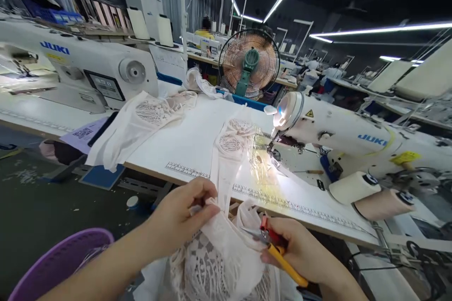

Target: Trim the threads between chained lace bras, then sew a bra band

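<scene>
Between the thumb and fingers of my left hand [183, 216] is the edge of a pale lace bra [233, 256], which hangs in front of the table edge over my lap. My right hand [300, 247] is closed round scissors [287, 265] with red and orange-yellow handles. Their metal blades lie against the pale fabric, just right of my left hand. A second lace piece [231, 143] stretches up the white sewing table [190, 136] from my left hand, close to the needle area of the right sewing machine [328, 122].
Another lace bra [141, 117] drapes over the table's left part, beside a second sewing machine [95, 63]. Thread cones [355, 190] lie at the right. A fan [250, 63] stands behind the table; a purple basket [60, 263] is at the lower left.
</scene>
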Available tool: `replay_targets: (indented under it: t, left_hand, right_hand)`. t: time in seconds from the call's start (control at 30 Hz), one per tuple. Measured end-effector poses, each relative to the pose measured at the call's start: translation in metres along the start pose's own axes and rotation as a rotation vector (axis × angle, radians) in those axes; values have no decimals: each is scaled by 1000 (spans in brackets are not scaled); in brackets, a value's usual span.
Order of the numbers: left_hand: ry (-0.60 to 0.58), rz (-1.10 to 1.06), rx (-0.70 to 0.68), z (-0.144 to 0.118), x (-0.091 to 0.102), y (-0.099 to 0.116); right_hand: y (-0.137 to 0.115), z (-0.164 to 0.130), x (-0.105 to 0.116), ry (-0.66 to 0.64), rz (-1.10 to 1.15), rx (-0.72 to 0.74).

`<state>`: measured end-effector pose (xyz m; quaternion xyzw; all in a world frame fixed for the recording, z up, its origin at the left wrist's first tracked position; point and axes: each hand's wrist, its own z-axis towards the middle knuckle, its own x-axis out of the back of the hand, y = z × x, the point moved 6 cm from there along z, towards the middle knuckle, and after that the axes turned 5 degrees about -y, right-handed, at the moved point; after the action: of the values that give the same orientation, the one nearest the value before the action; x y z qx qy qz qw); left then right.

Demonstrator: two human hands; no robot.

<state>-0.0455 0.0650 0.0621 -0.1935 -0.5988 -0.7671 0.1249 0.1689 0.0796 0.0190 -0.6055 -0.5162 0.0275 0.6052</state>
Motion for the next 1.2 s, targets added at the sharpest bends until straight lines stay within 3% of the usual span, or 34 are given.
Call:
replay_targets:
  t: [0.13, 0.23, 0.4, 0.57, 0.8, 0.93, 1.07, 1.2]
  left_hand:
    - [68, 118, -227, 4, -18, 19]
    - [42, 232, -288, 8, -31, 29]
    - [32, 260, -318, 13, -42, 37]
    - [-36, 112, -214, 15, -48, 29]
    - [-125, -202, 128, 10, -55, 18]
    - [-225, -365, 246, 10, -65, 11]
    - [-243, -467, 324, 8, -65, 1]
    - [-238, -521, 376, 8, -60, -4]
  right_hand:
    - [-18, 2, 18, 214, 147, 59]
    - [-45, 5, 28, 315, 241, 191]
    - [-75, 17, 37, 330, 236, 268]
    - [-73, 27, 35, 232, 259, 240]
    - [-59, 34, 28, 196, 625, 267]
    - [-52, 38, 24, 180, 691, 277]
    - [-41, 31, 24, 127, 521, 260]
    - [-30, 17, 13, -95, 201, 249]
